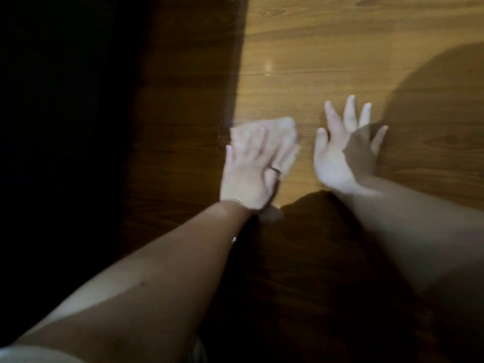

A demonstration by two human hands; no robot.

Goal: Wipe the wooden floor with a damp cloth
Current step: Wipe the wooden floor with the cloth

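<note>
The cloth (pixel 284 128), pale and blurred, lies flat on the wooden floor (pixel 340 48), right where the dark shadow over the floor's left part meets the lit boards. The left hand (pixel 246 176) presses it down with the palm. Its fingers are straight and spread over the fabric, not curled round it.

As far as the blur allows, the cloth's long axis runs away from the person, along the line of the hand and across the plank seams, which run left to right. Its far end shows beyond the fingertips and tilts slightly to the right. A small near corner pokes out beside the wrist.

The right hand (pixel 337 155) is just beside the cloth, apart from it, over lit boards. It faces palm down with all five fingers splayed wide, and it holds nothing. I cannot tell whether it rests on the floor or is just above it. A shadow crosses its back, and more shadow covers the boards between the two forearms.
</note>
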